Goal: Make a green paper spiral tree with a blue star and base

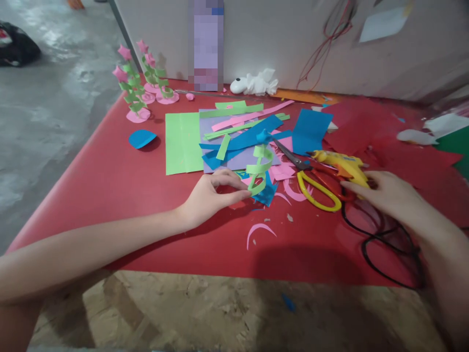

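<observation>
Green paper spiral (259, 171) front and centre, standing on the red sheet (110, 186) at the near edge of the scrap pile. The left hand (210, 195) has its lower end pinched between thumb and fingertips, the other fingers curled in. Over on the right, the right hand (381, 195) lies across the handle of the yellow glue gun (339, 164), fingers only loosely bent; whether it actually grips, I cannot tell. Three paper flowers (137, 83) stand complete at the far left corner, pink stars on top, pink discs beneath. The spiral shows no star and no disc, so by my reckoning that one is only partway. Scissors (315, 188) lie just beside the gun, and a black cord (384, 244) loops toward the near edge. That red sheet covers a chipboard tabletop (220, 308), with a pale wall (293, 39) behind and bare concrete floor (54, 98) off to the left.
</observation>
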`<state>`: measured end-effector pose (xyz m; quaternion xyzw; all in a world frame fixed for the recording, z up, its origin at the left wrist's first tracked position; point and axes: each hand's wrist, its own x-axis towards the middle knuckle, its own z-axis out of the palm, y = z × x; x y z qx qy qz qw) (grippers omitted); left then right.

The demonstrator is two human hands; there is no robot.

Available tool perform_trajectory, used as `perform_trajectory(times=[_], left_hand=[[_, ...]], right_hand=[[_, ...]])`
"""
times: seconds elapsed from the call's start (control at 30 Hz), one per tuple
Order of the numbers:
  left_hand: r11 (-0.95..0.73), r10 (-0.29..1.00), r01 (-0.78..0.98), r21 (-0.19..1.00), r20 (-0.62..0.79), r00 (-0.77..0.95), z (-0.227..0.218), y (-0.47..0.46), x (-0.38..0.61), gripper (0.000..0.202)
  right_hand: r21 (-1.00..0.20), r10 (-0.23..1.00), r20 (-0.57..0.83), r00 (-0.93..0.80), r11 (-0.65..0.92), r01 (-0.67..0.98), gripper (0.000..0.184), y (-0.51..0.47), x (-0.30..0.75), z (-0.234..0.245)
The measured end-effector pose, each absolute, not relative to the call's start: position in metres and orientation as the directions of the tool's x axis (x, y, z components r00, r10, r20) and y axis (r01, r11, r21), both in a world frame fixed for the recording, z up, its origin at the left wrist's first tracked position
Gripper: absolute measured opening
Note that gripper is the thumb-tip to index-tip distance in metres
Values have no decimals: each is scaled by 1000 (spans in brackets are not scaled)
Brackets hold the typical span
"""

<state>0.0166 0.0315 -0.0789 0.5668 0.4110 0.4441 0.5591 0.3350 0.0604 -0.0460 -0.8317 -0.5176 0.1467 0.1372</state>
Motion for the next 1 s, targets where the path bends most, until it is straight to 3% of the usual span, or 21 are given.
perform_trajectory(times=[0.17,0.27,0.37,0.43,0.57,0.67,0.77,1.0], left_hand=[[-43,962,-27,999,49,270,-80,31,17,8],[-48,959,-44,998,58,278,-81,31,17,8],[-63,954,-58,996,77,291,-82,31,17,7],[-72,952,-48,996,83,294,-82,32,17,8],[-45,953,1,999,42,301,-81,31,16,12],[-2,951,14,1000,-2,311,-79,30,16,14],[30,946,26,999,-37,323,-77,30,16,14],[71,941,70,995,-90,326,-71,30,18,16]], right_hand=[[-665,857,-269,439,-495,559,14,60,348,-48],[-758,837,-328,438,-510,406,3,59,351,-43],[-818,843,-360,399,-491,301,8,58,347,-39],[-856,854,-315,414,-444,263,2,56,341,-38],[-926,878,-111,466,-262,273,22,41,324,-40],[-900,891,56,451,-152,410,44,20,306,-43],[-728,872,226,435,-146,670,55,-1,285,-48],[-558,892,354,279,-38,829,46,-12,257,-66]])
